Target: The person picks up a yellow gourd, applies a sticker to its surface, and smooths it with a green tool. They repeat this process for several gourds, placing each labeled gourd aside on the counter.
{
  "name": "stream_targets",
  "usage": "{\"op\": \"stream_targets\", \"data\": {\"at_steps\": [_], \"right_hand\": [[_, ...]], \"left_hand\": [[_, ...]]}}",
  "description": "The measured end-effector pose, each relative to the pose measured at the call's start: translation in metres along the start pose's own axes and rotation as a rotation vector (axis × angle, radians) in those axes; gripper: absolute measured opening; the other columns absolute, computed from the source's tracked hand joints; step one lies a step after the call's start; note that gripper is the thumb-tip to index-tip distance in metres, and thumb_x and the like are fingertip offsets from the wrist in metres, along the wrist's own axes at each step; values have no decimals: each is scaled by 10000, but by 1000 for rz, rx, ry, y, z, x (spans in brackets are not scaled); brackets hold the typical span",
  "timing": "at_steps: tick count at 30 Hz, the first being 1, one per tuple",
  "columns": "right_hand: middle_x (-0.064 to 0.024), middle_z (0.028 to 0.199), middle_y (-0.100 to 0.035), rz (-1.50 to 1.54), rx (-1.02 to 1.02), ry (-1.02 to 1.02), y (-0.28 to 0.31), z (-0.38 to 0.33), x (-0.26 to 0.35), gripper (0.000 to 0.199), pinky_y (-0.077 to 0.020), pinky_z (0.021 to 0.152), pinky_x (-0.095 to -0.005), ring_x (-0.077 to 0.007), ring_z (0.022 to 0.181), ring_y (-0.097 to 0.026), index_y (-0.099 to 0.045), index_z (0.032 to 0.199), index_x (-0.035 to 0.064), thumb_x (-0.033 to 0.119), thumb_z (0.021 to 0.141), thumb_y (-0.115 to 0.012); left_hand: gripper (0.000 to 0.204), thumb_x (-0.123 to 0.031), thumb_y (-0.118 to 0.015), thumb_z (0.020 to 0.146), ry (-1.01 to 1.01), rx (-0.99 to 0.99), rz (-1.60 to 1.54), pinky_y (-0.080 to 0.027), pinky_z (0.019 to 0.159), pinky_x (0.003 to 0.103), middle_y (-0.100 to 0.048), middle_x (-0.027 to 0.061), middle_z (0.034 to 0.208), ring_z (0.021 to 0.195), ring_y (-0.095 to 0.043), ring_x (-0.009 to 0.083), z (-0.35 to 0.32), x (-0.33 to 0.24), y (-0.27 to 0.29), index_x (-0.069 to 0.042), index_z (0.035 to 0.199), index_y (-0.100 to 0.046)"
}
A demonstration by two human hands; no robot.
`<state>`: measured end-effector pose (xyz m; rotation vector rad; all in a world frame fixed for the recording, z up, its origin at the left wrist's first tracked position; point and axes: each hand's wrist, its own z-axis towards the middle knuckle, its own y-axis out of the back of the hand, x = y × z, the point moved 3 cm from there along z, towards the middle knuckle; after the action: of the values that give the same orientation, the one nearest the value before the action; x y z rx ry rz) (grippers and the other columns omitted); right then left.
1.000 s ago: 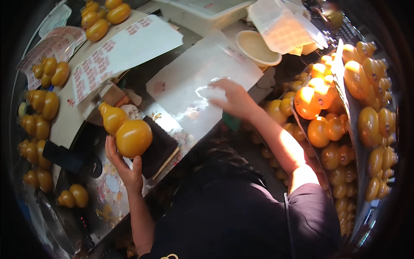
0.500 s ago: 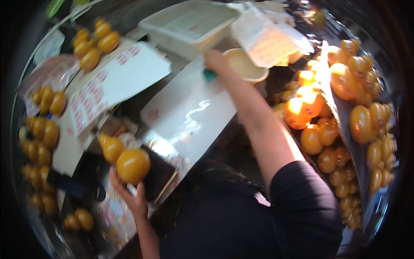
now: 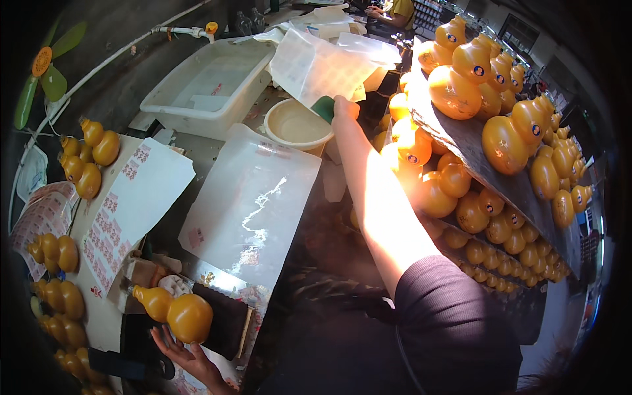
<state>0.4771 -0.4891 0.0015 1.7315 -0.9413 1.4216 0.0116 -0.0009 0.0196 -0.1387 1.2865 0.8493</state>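
Observation:
My right hand reaches out over the far side of the cream bowl. Its fingers are closed round a small flat green scraper, partly hidden by the hand. At lower left, a glossy orange-yellow gourd lies on its side on a dark padded block. My left hand is just below the gourd with its fingers spread; whether a fingertip touches it I cannot tell. A translucent sheet with red printing at its corners and a wet streak lies on the bench between the hands.
A white tub with water stands behind the sheet. Printed sheets and several gourds line the left. Gourds crowd a slanted shelf on the right, near my arm. A green-bladed fan and another person are farther off.
The view has swung up and right. My right hand with the green scraper has gone from the sheet's far edge across to the bowl's far right. My left fingers are spread wider beside the gourd.

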Motion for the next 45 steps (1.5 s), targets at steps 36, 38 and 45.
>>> {"op": "stream_targets", "data": {"at_steps": [36, 38, 45], "right_hand": [[-21, 410, -362, 323, 924, -511, 205, -231, -45, 517, -307, 358, -252, -131, 343, -370, -499, 747, 69, 557, 910, -453], [-33, 444, -382, 401, 819, -394, 192, -200, -71, 317, -308, 345, -264, -153, 355, -386, -485, 929, 64, 380, 914, -504], [-74, 861, -600, 400, 960, -176, 162, -224, -42, 335, -363, 362, -264, -131, 403, -457, -540, 1177, 60, 37, 846, -496]], "left_hand": [[569, 36, -512, 819, 627, 298, -1009, -441, 997, 365, -528, 100, 1261, 1149, -531, 243, 35, -61, -206, -46, 1371, -398], [587, 35, -519, 809, 564, 294, -960, -444, 996, 367, -530, 98, 1261, 1152, -535, 250, 37, -56, -199, -46, 1377, -394], [624, 48, -494, 800, 393, 174, -785, -422, 988, 345, -505, 125, 1290, 1152, -523, 236, 30, -49, -169, -10, 1405, -349]]}}
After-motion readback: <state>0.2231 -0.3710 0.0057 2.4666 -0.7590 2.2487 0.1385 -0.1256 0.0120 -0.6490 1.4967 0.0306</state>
